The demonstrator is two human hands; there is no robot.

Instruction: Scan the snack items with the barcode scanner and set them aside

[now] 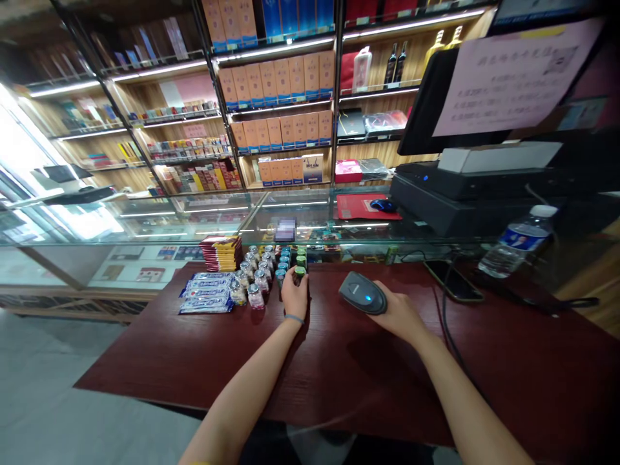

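My left hand [294, 296], a band at its wrist, is closed round a small green-topped container [299, 272] at the near end of a row of similar ones. Beside that row runs one of blue-topped containers [281, 274]. Left of them stand several small clear jars [256, 297] with silvery lids. My right hand [400, 313] grips a dark handheld barcode scanner [361, 293] above the counter, its blue light lit. The scanner's handle is mostly hidden by my fingers.
The dark red wooden counter [329, 361] carries blue-white packets [207, 294], stacked red and yellow packs [221, 253], a phone [455, 281] and a water bottle [516, 242]. A cable [446, 323] crosses the right side. Behind are a glass case and a monitor [426, 103].
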